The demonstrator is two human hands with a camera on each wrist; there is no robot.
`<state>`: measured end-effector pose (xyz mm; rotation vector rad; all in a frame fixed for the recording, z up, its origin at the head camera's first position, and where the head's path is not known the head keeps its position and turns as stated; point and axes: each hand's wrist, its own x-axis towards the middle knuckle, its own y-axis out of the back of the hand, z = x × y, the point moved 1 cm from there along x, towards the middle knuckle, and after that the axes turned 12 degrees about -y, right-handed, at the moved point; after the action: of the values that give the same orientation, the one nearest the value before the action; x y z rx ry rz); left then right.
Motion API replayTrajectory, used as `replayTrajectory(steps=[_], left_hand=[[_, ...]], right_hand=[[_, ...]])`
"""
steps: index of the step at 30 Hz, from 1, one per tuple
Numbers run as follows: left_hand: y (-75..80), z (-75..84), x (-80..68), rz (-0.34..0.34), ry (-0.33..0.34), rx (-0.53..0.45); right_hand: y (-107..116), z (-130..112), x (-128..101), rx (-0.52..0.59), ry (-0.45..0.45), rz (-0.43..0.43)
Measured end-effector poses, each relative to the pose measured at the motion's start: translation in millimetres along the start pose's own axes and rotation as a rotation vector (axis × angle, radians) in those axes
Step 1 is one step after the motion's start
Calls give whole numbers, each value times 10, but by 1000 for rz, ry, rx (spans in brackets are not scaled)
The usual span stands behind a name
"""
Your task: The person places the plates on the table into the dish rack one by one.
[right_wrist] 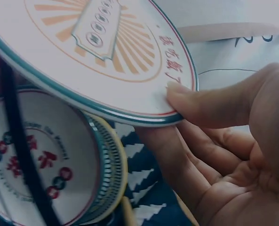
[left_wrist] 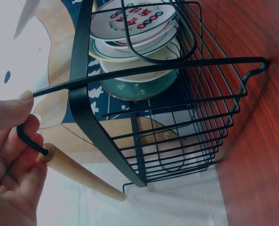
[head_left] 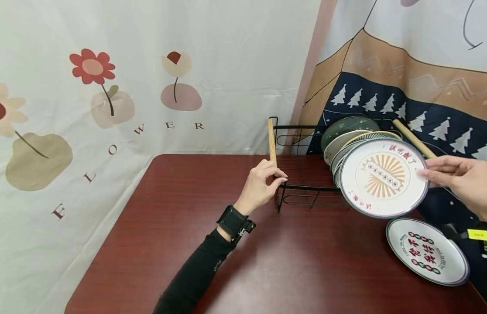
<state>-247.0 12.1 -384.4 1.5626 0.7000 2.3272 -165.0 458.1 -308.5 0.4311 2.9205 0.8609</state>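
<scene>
Our right grip (head_left: 461, 183) pinches the sunburst plate (head_left: 382, 178) by its right rim. The rack (head_left: 302, 174) lies left of it in the frame, our left grip (head_left: 263, 183) curled round its wooden handle (head_left: 271, 141)

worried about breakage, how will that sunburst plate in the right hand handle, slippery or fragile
The sunburst plate looks glossy and glazed, so probably slippery. The right hand pinches only its rim, so it could tilt or slip. Likely stiff ceramic or melamine; it may chip against the plates in the black wire rack.

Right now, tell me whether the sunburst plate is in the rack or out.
Out, or only partly in: the right hand pinches the sunburst plate by its rim, tilted, at the front of the rack; whether it touches cannot be told.
</scene>
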Motion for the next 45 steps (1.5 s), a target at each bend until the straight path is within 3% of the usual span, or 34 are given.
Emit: replayTrajectory(steps=[10,18,28,35,41,45], left_hand=[[-6,-7,-10,-3,-7,5],[-13,8,-19,-2,-9,-4],[-24,-3,-7,-6,-7,-5],[-28,-13,0,0,-7,-3],[-29,-14,-5,1,-7,-1],[-22,-24,-11,5,-2,-6]], right_hand=[[134,-263,183,265,116,119],[159,-363,317,224,161,270],[175,-386,444,16,150,329],[169,-434,505,-149,227,346],[131,-504,590,-381,274,369],[110,-530,642,-461,333,322]])
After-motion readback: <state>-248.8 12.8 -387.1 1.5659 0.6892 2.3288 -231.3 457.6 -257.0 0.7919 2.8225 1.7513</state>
